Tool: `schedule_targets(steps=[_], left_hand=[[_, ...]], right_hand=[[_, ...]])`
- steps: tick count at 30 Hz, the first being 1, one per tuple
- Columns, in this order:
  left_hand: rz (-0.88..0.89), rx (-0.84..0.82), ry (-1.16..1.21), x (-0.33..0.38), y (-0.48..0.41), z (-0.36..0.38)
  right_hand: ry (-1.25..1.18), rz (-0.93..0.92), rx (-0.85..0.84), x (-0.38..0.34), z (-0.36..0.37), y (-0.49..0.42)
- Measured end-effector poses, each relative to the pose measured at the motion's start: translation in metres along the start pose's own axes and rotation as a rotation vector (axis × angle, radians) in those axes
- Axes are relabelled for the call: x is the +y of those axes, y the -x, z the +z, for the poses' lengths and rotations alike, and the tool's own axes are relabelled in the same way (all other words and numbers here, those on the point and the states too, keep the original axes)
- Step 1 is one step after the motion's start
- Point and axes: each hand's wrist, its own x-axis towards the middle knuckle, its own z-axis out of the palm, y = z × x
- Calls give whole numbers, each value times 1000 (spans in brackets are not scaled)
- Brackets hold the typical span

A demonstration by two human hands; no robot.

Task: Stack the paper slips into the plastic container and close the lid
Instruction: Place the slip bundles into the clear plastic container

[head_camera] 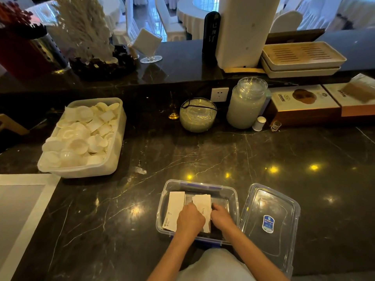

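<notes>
Paper slip (204, 207) between both hands' grips.

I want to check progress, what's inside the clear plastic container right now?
Two white paper slips lie in the container, one at its left side, one between both hands. The hands cover the slips' near ends.

A dark marble counter (203, 159) with pale veins fills the middle and lower frame, spotted with small yellow reflections of lamps. A raised ledge (172, 69) of the same dark stone runs across the upper frame, with a white wall socket (219, 94) on its front face at centre. Beyond it, along the top edge, stand round tables in white cloths (192, 15) and white-covered chairs (286, 21) in cool, bluish light.
</notes>
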Motion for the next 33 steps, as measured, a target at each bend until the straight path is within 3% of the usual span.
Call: schedule_targets(steps=[9, 22, 30, 33], left_hand=[[-31, -117, 88, -2, -1, 1], [-37, -150, -37, -5, -3, -6], [9, -82, -75, -6, 6, -18], [56, 115, 45, -8, 13, -35]], right_hand=[[-87, 77, -36, -10, 18, 10], [-248, 166, -81, -21, 18, 19], [-121, 149, -65, -31, 6, 33], [-11, -67, -54, -26, -16, 48]])
